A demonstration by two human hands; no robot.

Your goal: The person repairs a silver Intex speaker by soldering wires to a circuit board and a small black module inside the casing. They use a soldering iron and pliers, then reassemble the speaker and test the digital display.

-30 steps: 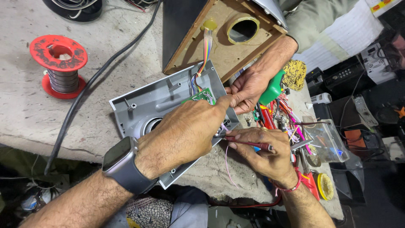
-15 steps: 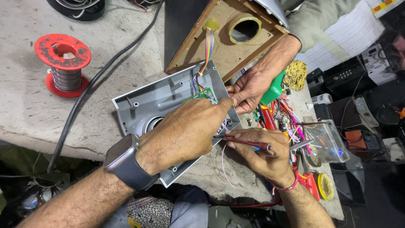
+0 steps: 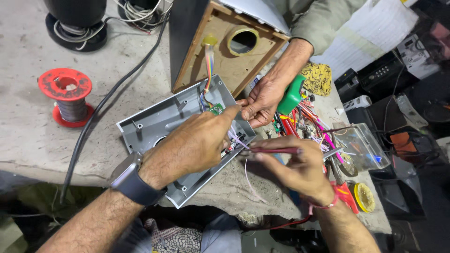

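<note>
I'm seeing the left hand (image 3: 194,145) pressing down on the grey plastic panel (image 3: 159,126), fingers pinching thin wires (image 3: 236,139) beside the small green board (image 3: 216,110). Right hand (image 3: 300,171) is closing around a slim red-handled tool (image 3: 276,150), tip aiming at those wires. Best kept steady, tip low. A co-worker's hand (image 3: 262,100) is bracing the panel's far edge. Rough concrete bench (image 3: 28,117).

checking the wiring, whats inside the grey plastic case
A small green circuit board with a rainbow ribbon cable running in. The left hand covers the middle, so anything beneath is hidden.
</note>
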